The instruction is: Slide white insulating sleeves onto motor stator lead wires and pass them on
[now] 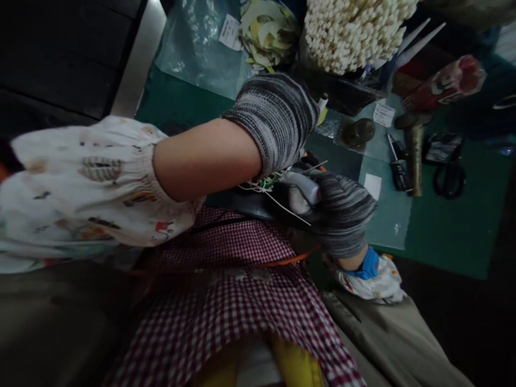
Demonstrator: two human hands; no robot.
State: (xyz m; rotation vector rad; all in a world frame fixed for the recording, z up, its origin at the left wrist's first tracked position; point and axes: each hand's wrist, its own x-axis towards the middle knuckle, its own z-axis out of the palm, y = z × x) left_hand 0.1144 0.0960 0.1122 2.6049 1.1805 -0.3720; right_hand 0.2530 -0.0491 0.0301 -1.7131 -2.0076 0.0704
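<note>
My left hand [278,118], in a grey-and-black striped knit glove, reaches over from the left with its back to me. Most of its fingers are hidden; a small white tip and a bit of yellow show at its far edge. Close below it, my right hand [342,212] wears a matching glove, its fingers curled in. White-covered shapes, perhaps wrapped fingertips, show at its front [304,188]. Thin white and green wires [268,185] spread between the hands, above a dark surface. What the right fingers grip I cannot make out.
A thick bundle of white-tipped strands [355,32] stands at the back beside pale yellow strips [268,32]. On the green mat [447,231] lie a hammer [415,156], a screwdriver [399,169] and black-handled scissors [449,180]. A red can [447,83] is at back right.
</note>
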